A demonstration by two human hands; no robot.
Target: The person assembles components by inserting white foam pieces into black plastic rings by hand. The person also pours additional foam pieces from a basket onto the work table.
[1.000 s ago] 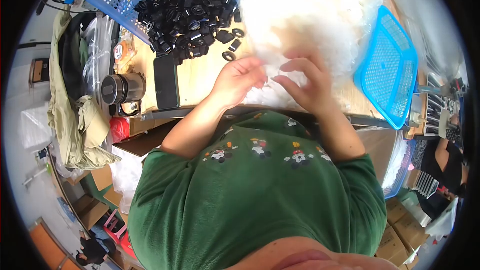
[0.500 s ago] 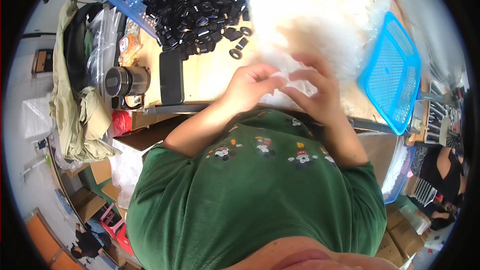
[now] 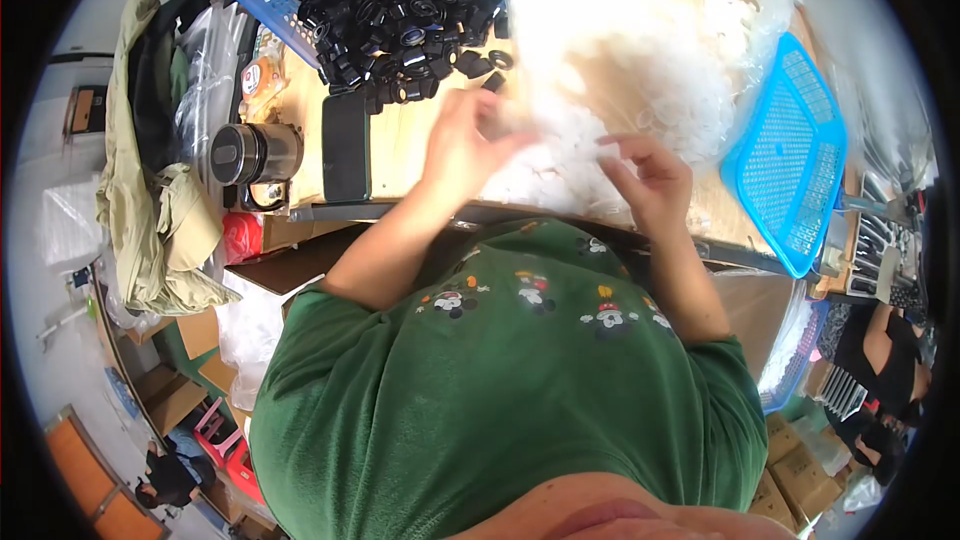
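Note:
My left hand (image 3: 462, 147) is over the table at the near side of the black ring-shaped parts (image 3: 405, 35). Its fingers are smeared by motion, so whether they hold anything cannot be made out. One loose black ring (image 3: 500, 59) and a small black piece (image 3: 493, 82) lie just beyond its fingertips. My right hand (image 3: 648, 175) is beside a heap of small whitish translucent pieces (image 3: 560, 175). Its thumb and forefinger are apart, with nothing visible between them. A larger bright white pile (image 3: 670, 80) lies beyond that hand, partly washed out by glare.
A blue basket (image 3: 265, 0) stands behind the black parts. At left are a dark phone-like slab (image 3: 346, 147) and a lidded jar (image 3: 255, 155). A bright blue tray (image 3: 790, 155) leans at the right. The table edge (image 3: 400, 211) runs before my body.
My hands have moved apart from their close position. The left hand has gone left and up toward the black parts; a loose ring there is no longer visible. The right hand has shifted slightly right.

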